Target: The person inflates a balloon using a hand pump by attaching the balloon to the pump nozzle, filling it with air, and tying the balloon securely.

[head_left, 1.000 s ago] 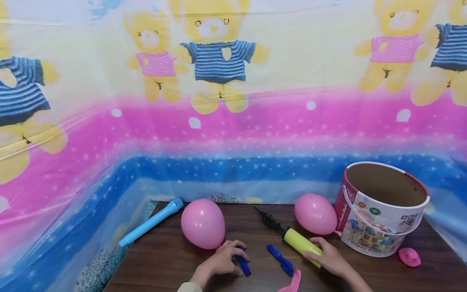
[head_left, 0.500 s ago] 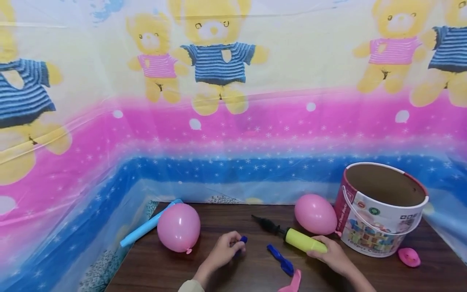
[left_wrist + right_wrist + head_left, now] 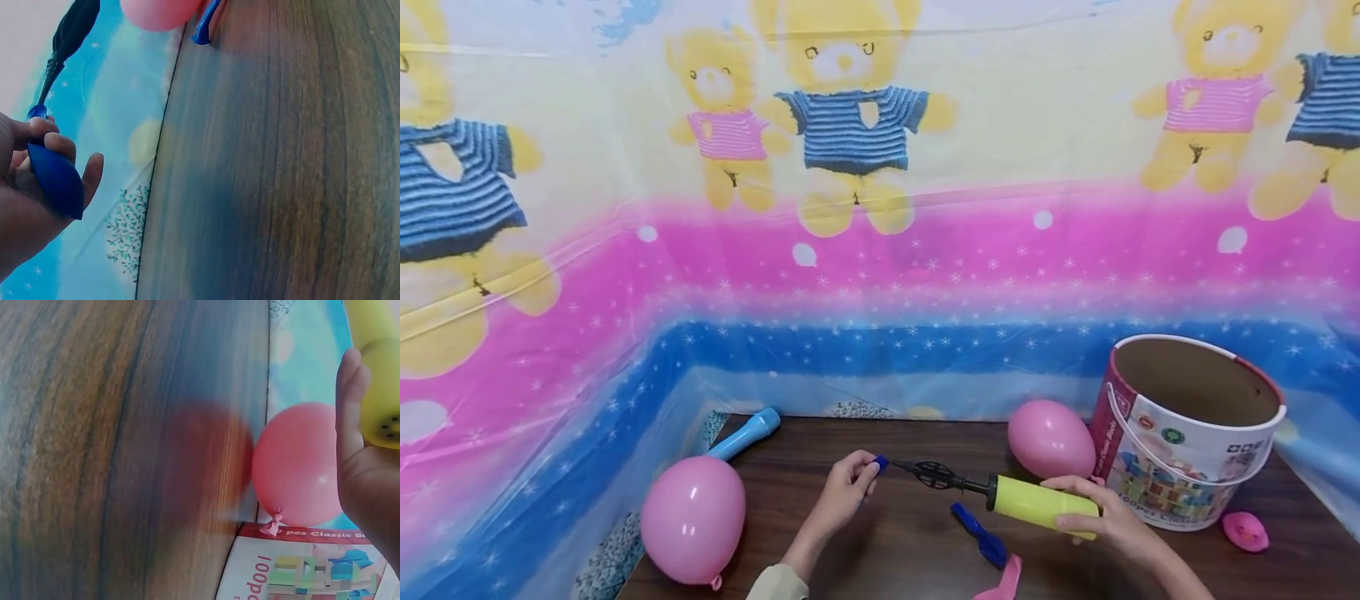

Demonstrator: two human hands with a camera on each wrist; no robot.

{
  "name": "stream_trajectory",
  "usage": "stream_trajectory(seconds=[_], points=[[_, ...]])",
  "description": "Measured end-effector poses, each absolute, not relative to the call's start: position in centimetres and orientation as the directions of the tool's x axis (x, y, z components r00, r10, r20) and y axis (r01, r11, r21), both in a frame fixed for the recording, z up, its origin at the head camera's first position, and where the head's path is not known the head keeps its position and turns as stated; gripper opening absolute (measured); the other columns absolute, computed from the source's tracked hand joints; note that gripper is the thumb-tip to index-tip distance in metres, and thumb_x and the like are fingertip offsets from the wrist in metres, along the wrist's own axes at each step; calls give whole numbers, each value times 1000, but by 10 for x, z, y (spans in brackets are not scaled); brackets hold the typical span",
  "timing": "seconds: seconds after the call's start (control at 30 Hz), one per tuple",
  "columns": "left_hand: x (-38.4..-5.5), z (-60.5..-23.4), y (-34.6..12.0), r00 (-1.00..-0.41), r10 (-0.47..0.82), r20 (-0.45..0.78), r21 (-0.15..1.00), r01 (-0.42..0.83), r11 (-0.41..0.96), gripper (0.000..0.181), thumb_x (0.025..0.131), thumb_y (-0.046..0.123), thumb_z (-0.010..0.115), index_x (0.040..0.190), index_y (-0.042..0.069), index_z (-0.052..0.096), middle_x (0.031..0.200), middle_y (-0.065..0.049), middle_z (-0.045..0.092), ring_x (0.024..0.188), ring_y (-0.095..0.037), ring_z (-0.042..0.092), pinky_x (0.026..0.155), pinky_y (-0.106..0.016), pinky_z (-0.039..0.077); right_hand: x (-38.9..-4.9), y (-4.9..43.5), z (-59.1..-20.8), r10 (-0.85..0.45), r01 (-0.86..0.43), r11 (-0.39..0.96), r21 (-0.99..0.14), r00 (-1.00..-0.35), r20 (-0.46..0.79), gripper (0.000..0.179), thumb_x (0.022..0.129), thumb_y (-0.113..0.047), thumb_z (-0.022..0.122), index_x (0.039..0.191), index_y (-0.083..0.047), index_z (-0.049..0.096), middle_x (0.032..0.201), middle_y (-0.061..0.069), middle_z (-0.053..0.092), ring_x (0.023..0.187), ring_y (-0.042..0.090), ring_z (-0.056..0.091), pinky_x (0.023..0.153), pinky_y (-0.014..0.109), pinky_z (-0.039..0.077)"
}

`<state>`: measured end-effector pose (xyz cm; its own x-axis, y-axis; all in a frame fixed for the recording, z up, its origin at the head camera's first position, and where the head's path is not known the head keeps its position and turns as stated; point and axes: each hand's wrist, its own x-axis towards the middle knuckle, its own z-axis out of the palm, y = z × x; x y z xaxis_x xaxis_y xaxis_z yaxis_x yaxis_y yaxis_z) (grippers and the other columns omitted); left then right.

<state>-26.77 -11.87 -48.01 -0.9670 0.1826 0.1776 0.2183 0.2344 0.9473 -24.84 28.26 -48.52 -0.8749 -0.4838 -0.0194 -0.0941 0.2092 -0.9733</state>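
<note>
Blue balloon (image 3: 57,185) is in my left hand (image 3: 844,490), thumb and fingers pinching it by the neck (image 3: 37,112), limp body hanging below. Right hand (image 3: 1111,518) is wrapped round the yellow pump (image 3: 1033,504), black nozzle (image 3: 904,465) pointing between 9 and 10 o'clock, straight at the balloon. Looks like the neck is around the tip, but how far up it goes I can't tell. For this bit I'd hold the pump dead steady, work the neck evenly up the taper, and pinch it snug there, otherwise it'll probably leak or pop off. Also watch the pink balloon (image 3: 1052,439) just past the barrel at 12 o'clock, easy to knock with a stray knuckle.
</note>
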Motion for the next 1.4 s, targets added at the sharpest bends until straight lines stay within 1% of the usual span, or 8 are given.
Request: stream_trajectory(seconds=[0.3,0.6,0.87,0.97,1.07,1.2,1.3,1.4], points=[[-265,-477,-127,-948,268,170,927,246,282,21,102,13,49,104,-5,58,73,-3,49,59,-5,44,55,-19,39,-249,283,-484,-525,-118,222,-968,-851,-16,36,97,-13,56,133,-14,54,112,-3,56,89,12,56,68,33,56],[-260,-465,-126,-918,375,132,828,309,467,18,100,18,54,104,4,65,91,-10,62,74,-8,50,66,-23,43,-256,281,-478,-568,-147,225,-963,-823,-7,36,96,-16,56,132,-17,56,109,-6,59,91,12,54,68,33,54],[-252,-448,-115,-856,497,146,796,400,454,17,102,21,51,107,9,62,96,-12,62,74,-8,49,65,-25,43,-259,265,-469,-560,-109,196,-975,-828,-20,37,97,-18,55,133,-8,52,108,-3,60,91,13,58,72,36,57],[-252,-448,-112,-871,420,254,754,451,478,12,99,19,58,105,12,65,98,-7,64,80,-9,53,70,-26,46,-258,257,-471,-565,-109,159,-981,-825,0,34,98,-17,54,132,-9,53,106,-4,61,90,13,60,72,36,57],[-253,-451,-107,-864,216,454,639,485,597,13,88,20,71,97,14,65,96,-2,61,84,-10,49,73,-26,43,-254,250,-474,-558,-110,120,-987,-830,24,31,99,-16,53,129,-17,56,106,-4,60,90,13,62,72,36,58],[-255,-453,-98,-821,2,572,578,404,709,22,84,26,76,73,12,63,74,1,59,66,-5,43,61,-20,37,-250,237,-478,-531,-96,68,-993,-846,45,29,99,-15,53,124,-29,58,107,-3,59,89,15,67,71,35,59],[-258,-453,-93,-902,13,431,737,361,571,34,96,26,61,70,5,67,67,-9,68,55,0,47,56,-18,42,-248,227,-480,-513,-83,25,-996,-856,59,29,99,-14,53,121,-32,57,106,-1,59,86,16,70,69,33,58],[-262,-452,-88,-977,66,201,958,210,195,36,104,22,46,102,-7,67,99,-19,73,68,-2,63,70,-24,54,-246,217,-482,-494,-61,0,-998,-868,53,28,99,-14,53,119,-34,57,106,0,59,84,15,71,67,30,58]])
